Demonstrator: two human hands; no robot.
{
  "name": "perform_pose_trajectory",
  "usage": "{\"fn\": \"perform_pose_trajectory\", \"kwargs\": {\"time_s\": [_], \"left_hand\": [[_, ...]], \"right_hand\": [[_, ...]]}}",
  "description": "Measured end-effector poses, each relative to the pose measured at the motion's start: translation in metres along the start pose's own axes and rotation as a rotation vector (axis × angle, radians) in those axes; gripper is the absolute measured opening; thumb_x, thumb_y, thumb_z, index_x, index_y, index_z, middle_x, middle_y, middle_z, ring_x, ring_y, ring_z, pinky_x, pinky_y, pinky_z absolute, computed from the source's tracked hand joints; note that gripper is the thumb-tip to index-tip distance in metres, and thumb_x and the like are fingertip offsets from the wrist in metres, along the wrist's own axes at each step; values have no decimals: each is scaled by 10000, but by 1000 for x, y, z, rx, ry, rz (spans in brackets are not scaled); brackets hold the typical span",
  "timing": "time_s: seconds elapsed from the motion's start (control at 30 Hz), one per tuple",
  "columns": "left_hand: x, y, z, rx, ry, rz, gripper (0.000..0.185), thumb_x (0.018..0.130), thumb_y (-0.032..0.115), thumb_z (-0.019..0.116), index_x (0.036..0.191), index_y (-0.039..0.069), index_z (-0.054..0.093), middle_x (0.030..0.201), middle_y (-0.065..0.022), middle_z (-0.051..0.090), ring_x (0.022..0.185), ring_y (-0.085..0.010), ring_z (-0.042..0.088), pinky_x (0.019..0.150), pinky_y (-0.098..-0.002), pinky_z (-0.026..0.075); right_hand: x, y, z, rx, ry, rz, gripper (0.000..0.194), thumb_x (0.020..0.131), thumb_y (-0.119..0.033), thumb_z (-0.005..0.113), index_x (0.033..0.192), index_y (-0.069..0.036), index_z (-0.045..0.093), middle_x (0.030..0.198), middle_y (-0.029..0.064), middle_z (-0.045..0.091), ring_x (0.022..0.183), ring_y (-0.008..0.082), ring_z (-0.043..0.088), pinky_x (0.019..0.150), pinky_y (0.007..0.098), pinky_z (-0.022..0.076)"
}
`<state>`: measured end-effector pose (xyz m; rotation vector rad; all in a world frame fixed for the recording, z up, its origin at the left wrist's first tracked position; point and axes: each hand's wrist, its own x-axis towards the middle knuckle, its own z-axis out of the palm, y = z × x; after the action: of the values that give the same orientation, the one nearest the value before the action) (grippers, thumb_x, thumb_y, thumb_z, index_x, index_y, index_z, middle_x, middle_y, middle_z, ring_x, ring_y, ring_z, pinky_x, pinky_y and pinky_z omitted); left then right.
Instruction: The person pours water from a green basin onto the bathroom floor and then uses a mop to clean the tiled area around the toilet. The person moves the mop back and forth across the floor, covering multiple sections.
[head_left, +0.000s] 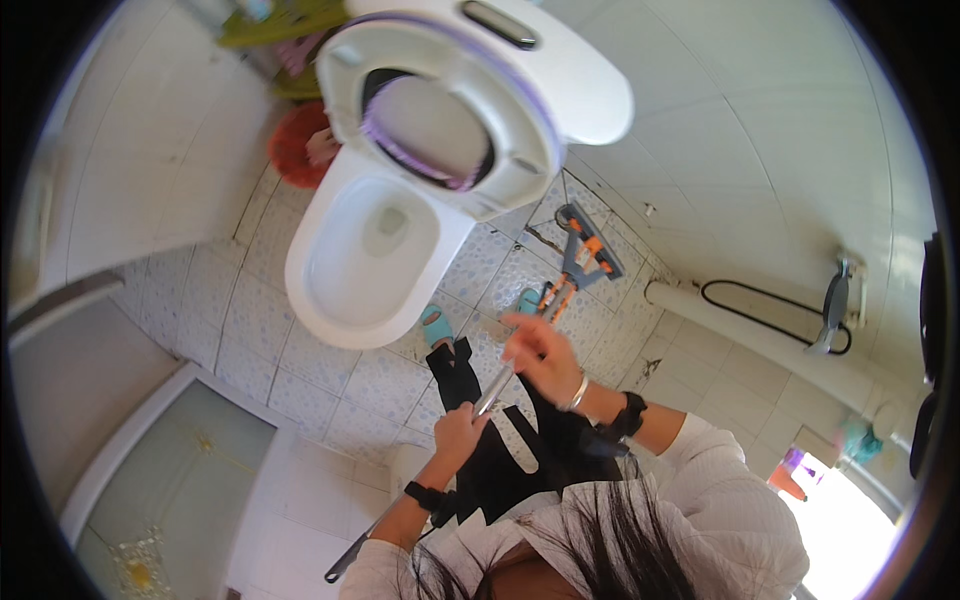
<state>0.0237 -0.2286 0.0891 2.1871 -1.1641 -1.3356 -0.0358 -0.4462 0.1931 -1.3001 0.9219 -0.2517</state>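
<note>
My left hand (457, 436) is closed around the metal pole of a mop (493, 391). Farther up the pole is my right hand (541, 358), slightly blurred, with fingers bent at the shaft; whether it grips is unclear. The grey and orange mop head (591, 244) is near the floor to the right of the toilet, its sponge not visible. Behind my left forearm the pole's dark end sticks out at the lower left. The white toilet bowl (367, 262) stands uncovered, its seat (517, 161) and lid raised.
A red basin (289, 146) sits left of the toilet, below a green shelf (289, 26). A white pipe (757, 337) runs along the right wall, near a black looped hose or rail (750, 283). A frosted glass door panel (180, 480) stands at lower left.
</note>
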Motion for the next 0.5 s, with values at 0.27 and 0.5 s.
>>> {"fn": "perform_pose_trajectory", "kwargs": {"time_s": [0.27,0.5], "left_hand": [[99,23,67,149,-8,-189,375,808,396,598,714,47,498,618,-162,564,611,-380,560,526,-468,417],[160,15,96,267,61,-320,295,811,279,634,712,26,518,521,-137,508,490,-329,520,460,-400,373]], "right_hand": [[186,237,-229,-933,147,-69,442,784,-87,506,1222,-79,448,1331,130,372,1199,323,406,934,436,388],[379,251,-250,-1624,14,-381,410,852,-209,509,1241,-88,459,1339,54,424,1244,209,385,1061,399,239]]}}
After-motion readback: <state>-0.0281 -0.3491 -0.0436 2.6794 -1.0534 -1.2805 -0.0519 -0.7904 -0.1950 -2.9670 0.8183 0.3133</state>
